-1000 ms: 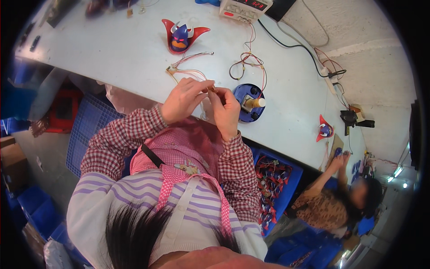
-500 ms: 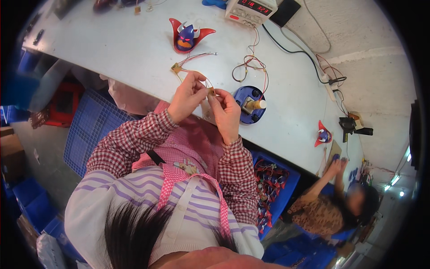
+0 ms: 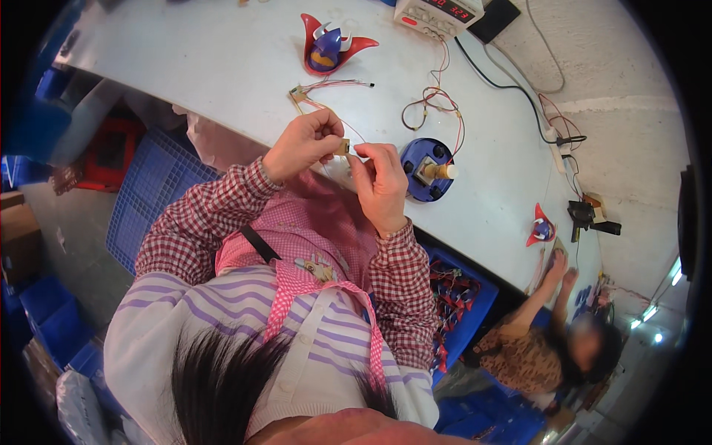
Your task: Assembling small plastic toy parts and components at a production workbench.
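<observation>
Between the thumb and fingertips of my left hand (image 3: 305, 147) is a small tan circuit board (image 3: 343, 147), held above the table's near edge. My right hand (image 3: 383, 187) is closed in a pinch just right of the board; what its fingertips hold is too small to make out. A thin red wire runs behind my fingers. Beyond them lies another small board (image 3: 298, 94) with wires, and past it a purple horned toy head (image 3: 326, 50) with a red collar. Right of my right hand stands a round blue base (image 3: 424, 190) with a cream knob-like piece on top (image 3: 446, 172).
A power supply (image 3: 430, 21) stands at the far side, its red leads (image 3: 437, 96) trailing to the base. A blue bin (image 3: 478, 308) of toy parts sits below the table's edge at right. A second toy head (image 3: 544, 228) lies near another person (image 3: 530, 345) at right.
My right fingertips have drawn slightly away from the board, which stays in my left hand. The toy head's eyes glowed pink before and show no glow now. The view has shifted slightly.
</observation>
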{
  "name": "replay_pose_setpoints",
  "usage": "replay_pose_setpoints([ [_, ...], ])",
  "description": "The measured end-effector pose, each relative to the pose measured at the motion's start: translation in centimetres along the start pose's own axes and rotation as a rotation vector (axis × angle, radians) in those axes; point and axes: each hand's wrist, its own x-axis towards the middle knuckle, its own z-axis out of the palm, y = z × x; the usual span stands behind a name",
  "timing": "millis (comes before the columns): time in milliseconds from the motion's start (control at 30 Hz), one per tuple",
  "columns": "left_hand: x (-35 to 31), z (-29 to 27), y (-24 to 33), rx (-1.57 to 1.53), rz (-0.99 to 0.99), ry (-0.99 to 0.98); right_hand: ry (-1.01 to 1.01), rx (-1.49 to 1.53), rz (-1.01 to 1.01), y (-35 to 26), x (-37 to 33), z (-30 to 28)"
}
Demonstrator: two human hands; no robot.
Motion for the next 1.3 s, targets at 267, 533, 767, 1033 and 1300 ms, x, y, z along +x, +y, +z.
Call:
replay_pose_setpoints([
  [267,0.0,-0.7,0.0,0.052,-0.041,-0.109,-0.087,-0.042,-0.043,0.9,0.3,0.2],
  [533,0.5,-0.6,-0.3,-0.003,-0.055,-0.149,-0.072,-0.069,-0.095,1.3,0.2,0.3],
  [767,1.0,0.7,0.0,0.489,0.326,0.029,-0.029,-0.140,-0.068,0.0,-1.1,-1.3],
  [1033,4.8,9.1,-1.4,1.018,0.885,-0.154,0.504,-0.048,0.285,0.6,-2.0,-7.7],
  [1300,7.3,11.2,-3.8,1.236,0.651,-0.255,0.268,-0.442,0.009,3.5,-1.5,-7.3],
])
